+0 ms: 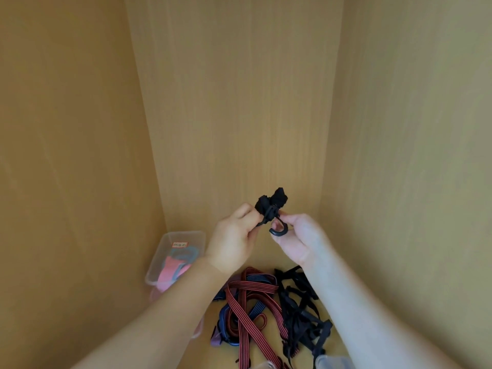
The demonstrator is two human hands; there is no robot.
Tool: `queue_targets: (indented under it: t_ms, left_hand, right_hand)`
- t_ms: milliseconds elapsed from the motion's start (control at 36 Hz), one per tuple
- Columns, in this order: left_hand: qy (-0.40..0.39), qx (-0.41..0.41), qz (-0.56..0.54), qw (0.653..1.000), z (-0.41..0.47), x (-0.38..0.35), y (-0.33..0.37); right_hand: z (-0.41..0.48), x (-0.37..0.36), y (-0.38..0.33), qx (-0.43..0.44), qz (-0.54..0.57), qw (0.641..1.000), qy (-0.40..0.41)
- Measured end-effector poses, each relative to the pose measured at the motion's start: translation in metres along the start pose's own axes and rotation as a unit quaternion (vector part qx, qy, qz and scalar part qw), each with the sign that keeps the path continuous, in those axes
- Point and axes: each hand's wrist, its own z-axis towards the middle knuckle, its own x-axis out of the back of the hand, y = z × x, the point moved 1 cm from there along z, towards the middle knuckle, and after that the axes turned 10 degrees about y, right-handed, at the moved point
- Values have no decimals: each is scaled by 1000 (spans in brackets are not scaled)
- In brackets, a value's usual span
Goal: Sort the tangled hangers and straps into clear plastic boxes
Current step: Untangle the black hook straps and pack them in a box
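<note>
black bundle (pixel 271 202) held above tangled straps (pixel 253 286), clear box (pixel 159 255).

The label (pixel 180 245) on the clear box (pixel 159 258) is unreadably blurred.

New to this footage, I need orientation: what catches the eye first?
Mid-frame, the left hand and right hand hold up a bundled black strap with a hook. Below them lies a tangle of red-striped, blue and black straps; a clear plastic box with pink contents sits at the left wall.
</note>
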Motion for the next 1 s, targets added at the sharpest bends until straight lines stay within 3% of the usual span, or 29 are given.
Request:
queue_targets:
  t_ms: [222,333,389,500,722,889,1000]
  left_hand:
    - [-9,-22,0,1000,-12,-7,-2]
    - [-41,66,-74,994,-23,-6,2]
    - [-34,179,-164,969,-23,-4,10]
    - [20,401,-299,865,-11,-6,21]
    - [-21,522,-354,775,-3,-4,12]
    - [-44,568,-348,745,2,-3,10]
    - [-66,540,-265,796,5,2,8]
  right_hand:
    - [1,-6,7,26,21,999,26]
    - [0,-5,4,42,-14,999,27]
    - [-2,-5,1,61,-33,998,14]
    - [-3,-3,-2,94,-41,995,10]
    - [-10,-5,-5,128,-58,990,-28]
    - [-9,-4,1,128,-96,986,-50]
    - [-5,0,-1,132,-135,982,-28]
